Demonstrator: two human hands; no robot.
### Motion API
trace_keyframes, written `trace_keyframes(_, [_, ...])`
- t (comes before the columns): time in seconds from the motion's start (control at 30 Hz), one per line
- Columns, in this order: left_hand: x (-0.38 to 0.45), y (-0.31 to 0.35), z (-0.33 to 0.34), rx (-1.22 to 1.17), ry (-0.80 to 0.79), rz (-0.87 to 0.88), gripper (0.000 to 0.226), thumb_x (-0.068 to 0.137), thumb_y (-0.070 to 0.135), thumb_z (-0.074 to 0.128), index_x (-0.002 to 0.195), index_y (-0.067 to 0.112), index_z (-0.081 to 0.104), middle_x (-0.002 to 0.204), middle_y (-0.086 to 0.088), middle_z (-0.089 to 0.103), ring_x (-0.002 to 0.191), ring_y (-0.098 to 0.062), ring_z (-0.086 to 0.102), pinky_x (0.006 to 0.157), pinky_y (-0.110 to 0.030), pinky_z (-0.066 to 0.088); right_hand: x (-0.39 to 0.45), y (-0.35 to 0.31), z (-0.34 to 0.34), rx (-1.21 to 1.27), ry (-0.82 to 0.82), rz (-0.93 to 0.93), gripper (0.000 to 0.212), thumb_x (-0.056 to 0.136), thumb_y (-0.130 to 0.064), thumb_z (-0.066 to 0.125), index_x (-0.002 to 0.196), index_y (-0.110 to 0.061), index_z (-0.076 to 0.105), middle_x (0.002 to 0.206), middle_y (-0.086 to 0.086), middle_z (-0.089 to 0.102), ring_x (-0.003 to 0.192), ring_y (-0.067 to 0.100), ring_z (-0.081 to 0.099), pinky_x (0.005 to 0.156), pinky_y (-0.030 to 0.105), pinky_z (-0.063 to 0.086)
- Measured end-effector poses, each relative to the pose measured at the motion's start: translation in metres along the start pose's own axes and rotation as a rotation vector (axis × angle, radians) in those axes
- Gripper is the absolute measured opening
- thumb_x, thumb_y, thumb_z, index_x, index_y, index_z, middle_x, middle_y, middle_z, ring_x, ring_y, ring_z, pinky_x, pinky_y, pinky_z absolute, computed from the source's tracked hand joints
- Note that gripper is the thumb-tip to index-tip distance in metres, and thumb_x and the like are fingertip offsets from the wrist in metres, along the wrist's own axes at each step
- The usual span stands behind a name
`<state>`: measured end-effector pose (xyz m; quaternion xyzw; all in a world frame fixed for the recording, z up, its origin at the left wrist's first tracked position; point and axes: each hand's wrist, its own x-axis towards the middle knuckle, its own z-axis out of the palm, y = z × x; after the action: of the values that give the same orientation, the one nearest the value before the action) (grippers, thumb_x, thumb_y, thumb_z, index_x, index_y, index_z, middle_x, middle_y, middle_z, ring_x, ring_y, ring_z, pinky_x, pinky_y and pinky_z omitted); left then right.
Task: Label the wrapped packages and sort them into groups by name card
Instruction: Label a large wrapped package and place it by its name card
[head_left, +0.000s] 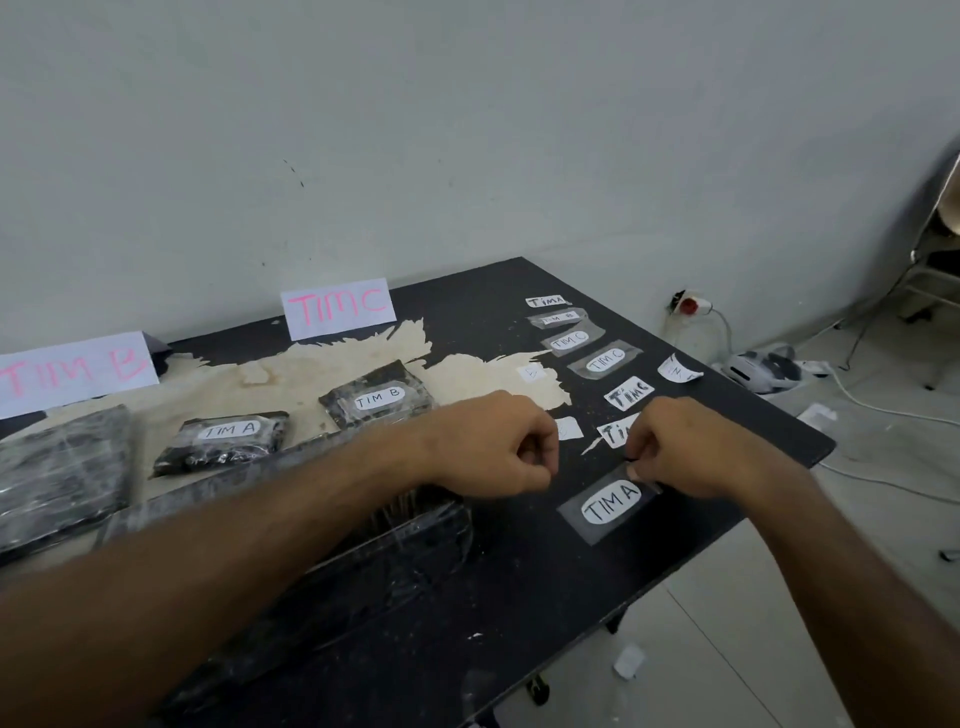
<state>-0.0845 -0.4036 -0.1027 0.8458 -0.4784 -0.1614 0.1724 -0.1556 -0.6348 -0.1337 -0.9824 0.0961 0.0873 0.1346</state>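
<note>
Your right hand (691, 449) is pinching the top edge of the TIM A label (610, 503) lying on the black surface (519, 597). Your left hand (498, 447), just left of that label, is clenched around nothing I can see. A large wrapped package (384, 561) lies left of the label, under your left forearm.

Name cards (337, 308) at table's (753, 415) far edge, packages (377, 397) before them, label column (597, 358) to their right.
</note>
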Motion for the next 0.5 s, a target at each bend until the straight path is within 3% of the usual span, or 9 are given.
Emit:
trace_keyframes(0.07, [0.0,-0.001,0.003,0.005,-0.003,-0.007,0.008,0.09,0.02,0.067,0.095,0.024,0.073,0.079,0.008,0.069,0.07,-0.004,0.061,0.067,-0.019,0.049,0.001,-0.001,0.002,0.019,0.021,-0.02,0.008,0.09,-0.023,0.077,0.088,-0.03,0.073,0.089,-0.013,0.066,0.082,0.003,0.063,0.067,0.017,0.048])
trace_keyframes(0.17, [0.001,0.0,0.004,0.01,-0.005,-0.007,0.008,0.09,0.021,0.067,0.094,0.024,0.073,0.077,0.01,0.068,0.07,-0.004,0.061,0.068,-0.022,0.051,0.001,-0.003,0.004,0.018,0.013,-0.041,0.023,0.094,-0.019,0.072,0.079,-0.034,0.064,0.085,-0.015,0.062,0.079,0.001,0.061,0.061,0.013,0.04])
trace_keyframes(0.4, [0.003,-0.002,0.005,0.025,0.012,-0.021,0.006,0.091,0.025,0.068,0.092,0.025,0.073,0.076,0.013,0.068,0.071,-0.002,0.062,0.068,-0.022,0.05,-0.008,-0.006,0.001,0.039,-0.018,-0.024,0.008,0.104,-0.023,0.055,0.097,-0.027,0.057,0.099,-0.008,0.058,0.087,0.007,0.056,0.064,0.02,0.041])
trace_keyframes(0.5, [0.004,-0.004,0.006,0.031,0.021,-0.043,0.012,0.093,0.032,0.07,0.101,0.025,0.073,0.084,0.014,0.069,0.076,0.0,0.063,0.071,-0.023,0.05,-0.012,-0.012,-0.004,0.073,0.039,-0.049,0.011,0.105,-0.026,0.05,0.096,-0.026,0.056,0.098,-0.007,0.058,0.086,0.008,0.056,0.066,0.025,0.043])
